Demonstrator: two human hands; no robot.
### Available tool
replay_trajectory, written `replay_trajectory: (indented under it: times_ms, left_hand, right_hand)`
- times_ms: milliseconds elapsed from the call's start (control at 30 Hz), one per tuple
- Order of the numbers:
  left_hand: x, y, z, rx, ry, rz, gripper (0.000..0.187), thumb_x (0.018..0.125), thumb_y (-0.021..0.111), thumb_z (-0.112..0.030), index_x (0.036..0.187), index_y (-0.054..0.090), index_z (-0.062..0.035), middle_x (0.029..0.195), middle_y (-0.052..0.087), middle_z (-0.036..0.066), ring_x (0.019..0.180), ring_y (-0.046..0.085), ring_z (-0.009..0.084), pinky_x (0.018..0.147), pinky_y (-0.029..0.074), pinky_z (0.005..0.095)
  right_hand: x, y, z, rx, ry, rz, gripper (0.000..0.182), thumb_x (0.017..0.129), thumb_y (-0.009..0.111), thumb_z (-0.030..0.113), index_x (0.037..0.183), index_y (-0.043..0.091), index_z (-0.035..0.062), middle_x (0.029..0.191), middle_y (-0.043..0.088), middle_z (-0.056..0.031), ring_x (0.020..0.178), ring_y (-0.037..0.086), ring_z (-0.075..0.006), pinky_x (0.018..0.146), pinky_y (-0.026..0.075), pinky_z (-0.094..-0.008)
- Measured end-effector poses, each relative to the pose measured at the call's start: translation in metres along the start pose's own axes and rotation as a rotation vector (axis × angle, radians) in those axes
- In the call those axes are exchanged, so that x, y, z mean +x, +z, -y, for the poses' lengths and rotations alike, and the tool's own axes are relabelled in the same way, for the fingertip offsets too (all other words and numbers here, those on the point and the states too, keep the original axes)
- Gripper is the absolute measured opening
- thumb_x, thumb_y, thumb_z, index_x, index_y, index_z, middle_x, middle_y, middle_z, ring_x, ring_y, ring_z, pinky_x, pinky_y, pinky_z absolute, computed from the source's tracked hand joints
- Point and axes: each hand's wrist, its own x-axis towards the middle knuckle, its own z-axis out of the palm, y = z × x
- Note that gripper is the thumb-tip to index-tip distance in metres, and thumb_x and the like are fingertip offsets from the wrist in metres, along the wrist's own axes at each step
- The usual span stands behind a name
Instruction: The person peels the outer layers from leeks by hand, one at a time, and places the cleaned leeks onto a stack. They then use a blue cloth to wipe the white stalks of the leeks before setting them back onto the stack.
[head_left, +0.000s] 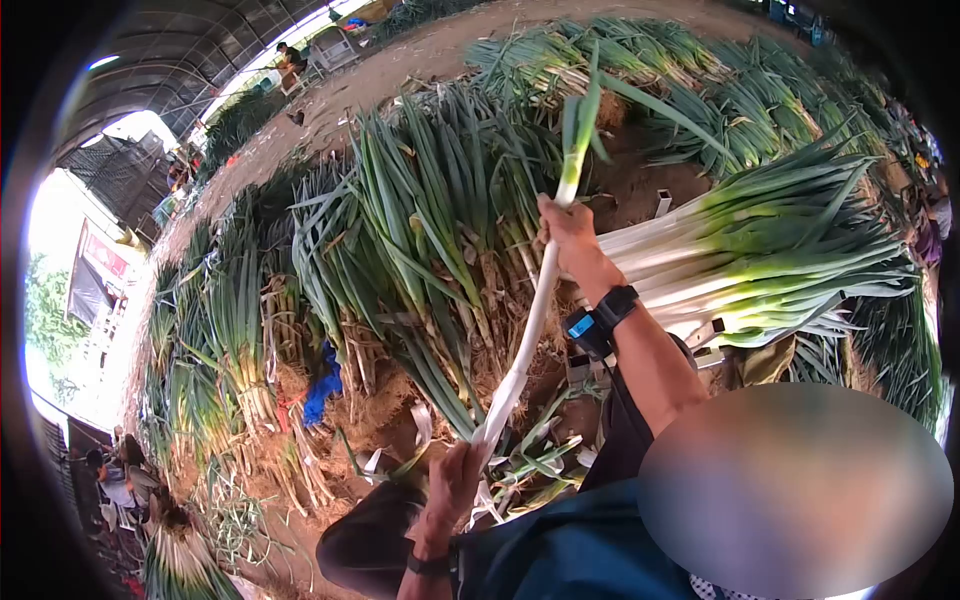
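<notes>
You hold one leek [530, 320] stretched between both hands. Your left hand [455, 480] is closed round its root end, low and close to your body; your right hand [572, 240] is closed round the stalk where white turns to green, with the leaves sticking up past your fist. Loose pale skin hangs off the stalk near the left hand, so this looks like stripping the outer layer.

Keep the right hand firm and still, and let the left do the pulling, drawing the skin down toward the root in one long strip rather than tearing it in bits. Don't bend the stalk; it will likely snap at the white part.

The cleaned pile [760, 260] lies just to your right, the uncleaned leeks [430, 240] in front on the ground [400, 70]. Keep the two apart.
</notes>
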Motion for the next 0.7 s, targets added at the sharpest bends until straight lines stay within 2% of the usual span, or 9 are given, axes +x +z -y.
replay_trajectory:
  times_ms: [167, 300, 333, 433, 467, 533, 567, 633, 700]
  left_hand:
    - [-0.079, 0.03, 0.062, -0.06, -0.049, -0.043, 0.021, 0.098, 0.059, -0.021, 0.087, 0.062, -0.0043, 0.069, 0.057, 0.023, 0.061, 0.061, 0.0399, 0.05, 0.041, 0.0468]
    - [-0.088, 0.011, 0.055, 0.061, -0.179, 0.149, 0.028, 0.094, 0.066, -0.026, 0.111, 0.065, -0.0048, 0.095, 0.067, 0.022, 0.088, 0.066, 0.0411, 0.074, 0.051, 0.0478]
    - [-0.066, -0.004, 0.021, 0.21, -0.16, 0.113, 0.048, 0.088, 0.074, -0.028, 0.128, 0.058, -0.0068, 0.11, 0.065, 0.023, 0.097, 0.065, 0.042, 0.085, 0.051, 0.0482]
    - [-0.003, -0.009, 0.008, 0.283, 0.151, -0.36, 0.06, 0.086, 0.078, -0.028, 0.135, 0.051, -0.0041, 0.115, 0.064, 0.021, 0.095, 0.067, 0.0354, 0.083, 0.053, 0.0443]
    - [0.016, 0.007, 0.038, -0.237, -0.157, -0.277, 0.061, 0.088, 0.077, -0.026, 0.136, 0.048, -0.0017, 0.117, 0.063, 0.019, 0.092, 0.068, 0.0301, 0.08, 0.054, 0.0406]
    - [0.05, 0.007, 0.023, -0.583, -0.24, -0.172, 0.056, 0.092, 0.074, -0.023, 0.134, 0.047, 0.002, 0.116, 0.063, 0.015, 0.087, 0.067, 0.0197, 0.074, 0.055, 0.0333]
    - [0.065, -0.001, -0.017, -0.4, -0.06, -0.145, 0.05, 0.094, 0.071, -0.021, 0.131, 0.049, 0.0035, 0.112, 0.064, 0.013, 0.084, 0.066, 0.0145, 0.071, 0.056, 0.0297]
    - [0.085, 0.023, -0.01, -0.732, -0.222, -0.117, 0.034, 0.096, 0.068, -0.019, 0.12, 0.057, 0.0032, 0.094, 0.067, 0.008, 0.071, 0.064, 0.0102, 0.061, 0.054, 0.0291]
    - [0.084, 0.036, -0.007, -0.406, -0.091, -0.139, 0.016, 0.098, 0.061, -0.014, 0.1, 0.061, 0.0011, 0.071, 0.065, 0.013, 0.058, 0.063, 0.0208, 0.052, 0.048, 0.0365]
  right_hand:
    - [0.028, -0.024, 0.022, 0.145, -0.217, -0.099, 0.029, 0.094, 0.069, 0.02, 0.077, 0.049, 0.0076, 0.059, 0.047, -0.0008, 0.042, 0.046, -0.0133, 0.041, 0.043, -0.0335]
    - [0.039, -0.04, 0.04, 0.371, -0.212, -0.042, 0.031, 0.094, 0.069, 0.021, 0.075, 0.048, 0.0092, 0.062, 0.048, -0.0011, 0.047, 0.047, -0.0137, 0.048, 0.047, -0.0351]
    - [0.035, -0.04, 0.038, 0.363, -0.205, 0.036, 0.03, 0.097, 0.068, 0.026, 0.076, 0.052, 0.0112, 0.067, 0.051, -0.0013, 0.053, 0.049, -0.0145, 0.056, 0.048, -0.0362]
    - [0.019, -0.019, 0.028, 0.44, -0.172, 0.131, 0.025, 0.095, 0.069, 0.022, 0.081, 0.054, 0.0091, 0.069, 0.051, -0.0023, 0.057, 0.052, -0.0163, 0.06, 0.054, -0.0391]
    - [0.011, -0.011, 0.027, 0.446, -0.175, 0.167, 0.024, 0.095, 0.07, 0.023, 0.083, 0.055, 0.0092, 0.071, 0.052, -0.0023, 0.059, 0.052, -0.0163, 0.062, 0.055, -0.0393]
    - [-0.003, 0.002, 0.02, 0.483, -0.16, 0.234, 0.024, 0.096, 0.069, 0.025, 0.086, 0.055, 0.0092, 0.073, 0.052, -0.0024, 0.061, 0.052, -0.0164, 0.066, 0.055, -0.0392]
    - [-0.008, 0.004, 0.017, 0.497, -0.146, 0.242, 0.024, 0.096, 0.068, 0.026, 0.086, 0.055, 0.0093, 0.074, 0.052, -0.0025, 0.061, 0.052, -0.0164, 0.066, 0.055, -0.0389]
    - [-0.015, 0.004, 0.016, 0.481, -0.146, 0.298, 0.023, 0.098, 0.065, 0.026, 0.086, 0.055, 0.009, 0.075, 0.052, -0.003, 0.063, 0.052, -0.0166, 0.066, 0.054, -0.0382]
    - [-0.015, 0.0, 0.019, 0.459, -0.128, 0.249, 0.025, 0.099, 0.065, 0.026, 0.085, 0.054, 0.0085, 0.07, 0.051, -0.0022, 0.057, 0.049, -0.0159, 0.06, 0.05, -0.0373]
